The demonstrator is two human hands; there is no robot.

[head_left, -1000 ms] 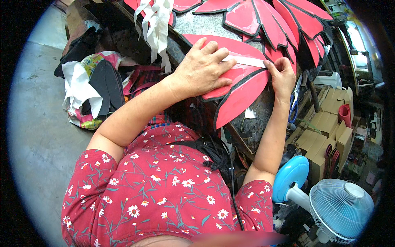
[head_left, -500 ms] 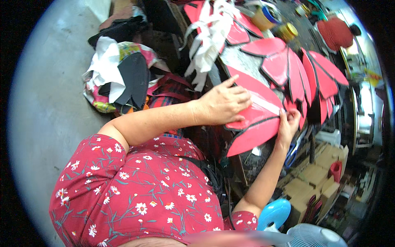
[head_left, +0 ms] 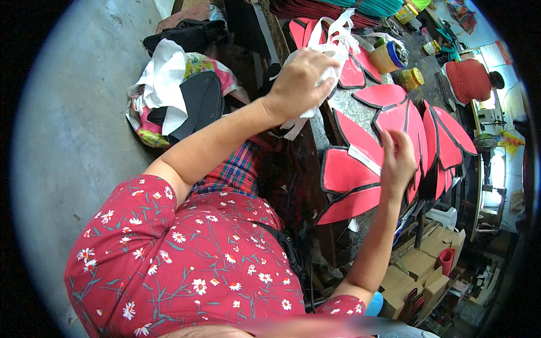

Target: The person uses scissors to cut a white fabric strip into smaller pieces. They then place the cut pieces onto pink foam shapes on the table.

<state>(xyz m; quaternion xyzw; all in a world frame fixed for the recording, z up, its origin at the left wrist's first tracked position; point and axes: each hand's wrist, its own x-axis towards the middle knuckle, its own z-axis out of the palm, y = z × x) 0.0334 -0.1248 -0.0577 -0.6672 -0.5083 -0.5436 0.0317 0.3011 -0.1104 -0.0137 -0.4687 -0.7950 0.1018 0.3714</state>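
My left hand (head_left: 298, 85) is over a bundle of white strips (head_left: 340, 35) that hangs past the table edge. Its fingers and thumb curl around part of the bundle, somewhat blurred. My right hand (head_left: 398, 160) hovers by the glossy pink, black-edged pieces, thumb and forefinger apart, with nothing seen between them. Beside it, a short white strip (head_left: 365, 160) lies across the nearest pink pieces (head_left: 346, 169). More leaf-shaped pink pieces (head_left: 394, 119) overlap beyond, and another group (head_left: 448, 129) sits at the right.
Jars, one blue-rimmed (head_left: 389, 56) and one yellow (head_left: 409, 79), stand farther back near a red spool (head_left: 469, 81). Stacked teal sheets (head_left: 366, 7) lie at the far edge. A bag with black pieces and white cloth (head_left: 163, 90) is at left; cardboard boxes (head_left: 417, 262) are at lower right.
My left hand has left the pink piece and moved up and away to the white strips. My right hand has come off the end of the short white strip, which stays on the pieces.
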